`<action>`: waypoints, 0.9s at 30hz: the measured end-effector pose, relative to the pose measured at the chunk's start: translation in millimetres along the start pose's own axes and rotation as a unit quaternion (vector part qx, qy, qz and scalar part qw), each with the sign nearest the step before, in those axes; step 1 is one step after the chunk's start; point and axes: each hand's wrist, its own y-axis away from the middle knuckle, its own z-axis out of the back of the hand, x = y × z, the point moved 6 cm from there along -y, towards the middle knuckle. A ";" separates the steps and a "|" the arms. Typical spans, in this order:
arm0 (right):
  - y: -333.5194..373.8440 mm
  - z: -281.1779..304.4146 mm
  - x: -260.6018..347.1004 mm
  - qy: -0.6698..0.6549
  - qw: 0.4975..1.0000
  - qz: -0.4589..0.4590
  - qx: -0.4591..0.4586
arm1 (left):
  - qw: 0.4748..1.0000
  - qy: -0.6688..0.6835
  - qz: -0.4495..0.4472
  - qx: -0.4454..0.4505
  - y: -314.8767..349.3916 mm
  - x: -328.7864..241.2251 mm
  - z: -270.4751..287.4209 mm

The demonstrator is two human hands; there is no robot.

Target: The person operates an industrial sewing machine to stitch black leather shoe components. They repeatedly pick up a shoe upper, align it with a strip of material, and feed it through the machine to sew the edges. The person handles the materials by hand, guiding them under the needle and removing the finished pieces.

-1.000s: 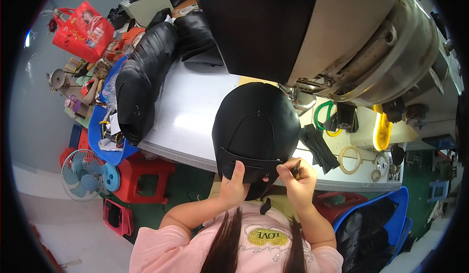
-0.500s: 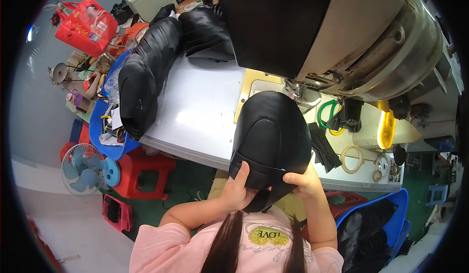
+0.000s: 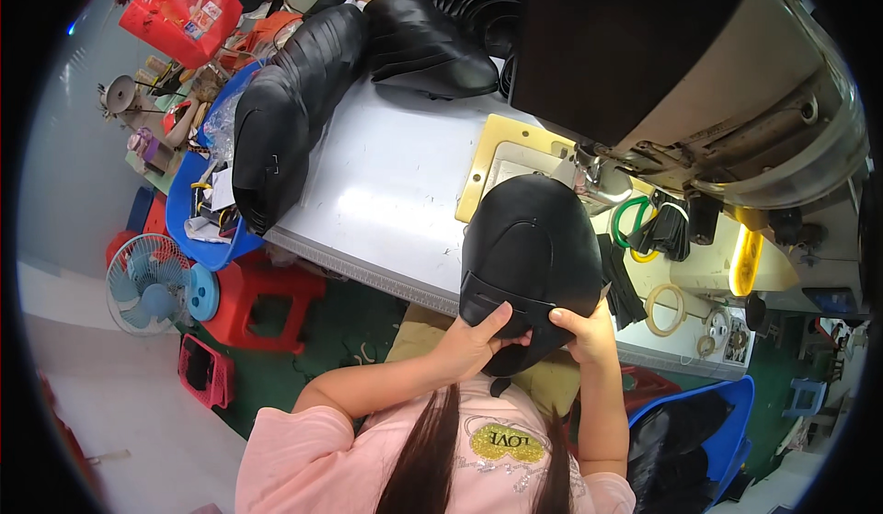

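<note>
A black leather shoe upper (image 3: 532,238) is held in front of me, rounded toe pointing away, with a curved seam across its top. On its near left edge my left hand (image 3: 471,344) grips with the thumb on top, close to a slit in the leather. My right hand (image 3: 587,332) pinches the near right edge, thumb also on top. The fingers beneath are partly hidden. Just beyond the toe is the presser foot (image 3: 593,176) of a sewing machine (image 3: 708,82), whose bed plate (image 3: 476,178) is yellow. I cannot tell whether the toe touches the machine.
Overlapping black uppers (image 3: 276,128) lie along the white table's (image 3: 386,192) left side, with another stack (image 3: 428,50) behind. Black strips (image 3: 624,279) and a tape ring (image 3: 664,310) lie right. Blue bins (image 3: 216,252) flank the table; a red stool (image 3: 262,302) and fan (image 3: 152,284) stand left.
The scene has shifted slightly right in view. My thumbs have moved closer together on the upper, and the slit by the left thumb is more open. Both hands still hold it.
</note>
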 end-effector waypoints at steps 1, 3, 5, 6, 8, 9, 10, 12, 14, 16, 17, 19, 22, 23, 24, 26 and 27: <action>0.3 1.1 -0.3 0.002 1.000 0.004 -0.003 | 0.999 -0.038 0.039 -0.001 2.7 7.4 3.2; 0.9 -2.9 4.6 0.012 1.000 0.004 0.001 | 0.987 -0.115 0.116 -0.002 13.0 22.7 13.3; -0.2 -4.5 9.8 0.026 1.000 0.007 0.000 | 0.875 -0.453 0.003 0.172 27.5 2.4 3.2; 0.0 -4.4 11.1 0.033 0.999 0.010 -0.005 | 0.793 -0.555 -0.127 0.217 41.2 -13.5 -13.9; 1.1 -8.6 11.6 0.038 0.999 0.005 -0.007 | 0.621 -0.670 -0.346 0.214 54.7 -40.9 -35.4; 1.0 -13.0 13.3 0.036 0.999 0.000 -0.005 | 0.541 -0.696 -0.432 0.188 53.5 -52.0 -44.0; 1.2 -17.3 14.5 0.034 0.999 -0.004 -0.002 | 0.453 -0.712 -0.513 0.158 53.3 -60.8 -51.8; 2.0 -21.8 14.3 0.041 0.999 0.001 0.002 | 0.413 -0.729 -0.518 0.173 35.0 -60.4 -60.3; 2.5 -24.8 14.9 0.044 0.999 0.004 0.004 | 0.380 -0.737 -0.526 0.190 28.6 -58.6 -64.6; 3.2 -23.2 15.0 0.042 0.999 0.002 -0.002 | 0.357 -0.736 -0.535 0.212 26.6 -54.4 -66.2; 3.8 -21.9 15.7 0.045 0.999 0.002 -0.003 | 0.363 -0.731 -0.535 0.217 25.2 -54.2 -65.7; 3.8 -21.1 14.9 0.049 0.999 0.001 -0.001 | 0.373 -0.726 -0.532 0.226 23.8 -55.3 -62.8; 3.1 -19.0 10.4 0.008 1.000 -0.010 0.003 | 0.385 -0.711 -0.546 0.219 25.2 -57.2 -58.8; 2.4 -18.2 8.6 0.003 1.000 -0.010 0.004 | 0.392 -0.707 -0.548 0.214 25.4 -58.2 -58.0; 1.1 -17.2 7.5 0.001 1.000 -0.010 0.005 | 0.398 -0.703 -0.552 0.208 24.9 -59.3 -57.7; -0.3 -17.7 6.5 0.001 1.000 -0.010 0.005 | 0.409 -0.697 -0.555 0.197 24.4 -60.7 -56.6; -0.3 -18.2 7.4 0.006 1.000 -0.009 0.002 | 0.413 -0.696 -0.556 0.193 24.3 -60.3 -56.1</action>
